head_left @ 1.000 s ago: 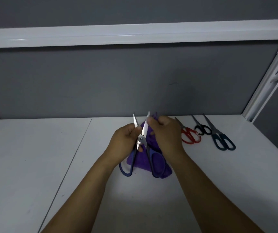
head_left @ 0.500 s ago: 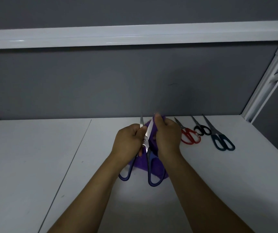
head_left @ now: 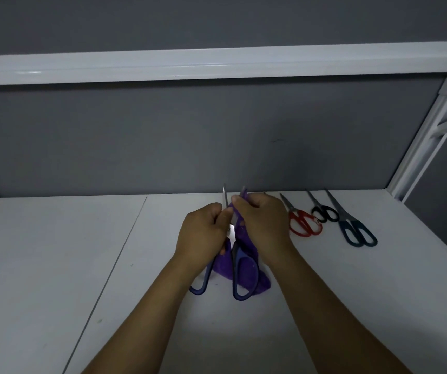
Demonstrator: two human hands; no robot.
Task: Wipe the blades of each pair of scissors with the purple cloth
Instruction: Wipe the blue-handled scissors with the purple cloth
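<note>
Evidently mid-wipe on one pair, judging by the layout. Gripped near the pivot by the left hand, fingers curled round it: blue-handled scissors, raised above the white tabletop, blades slightly apart. Long axis running near to far, handle loops hanging toward the body, tips aimed up and away at the grey wall. Pinched in the right hand, fingers and thumb closed on it: purple cloth, bunched over what seems to be the right-hand blade, loose tail draped down behind the handles. Bare left blade tip poking up between the two hands, just beside the left fingertips and immediately left of the cloth. Nearer with the cloth: the right hand, so probably only a short shift leftward to cover that blade.

Counted: four pairs of scissors, one in hand, three lying in a row on the tabletop to the right, well apart from the hands: red-handled scissors, black-handled scissors, dark teal-handled scissors. One cloth.
</note>
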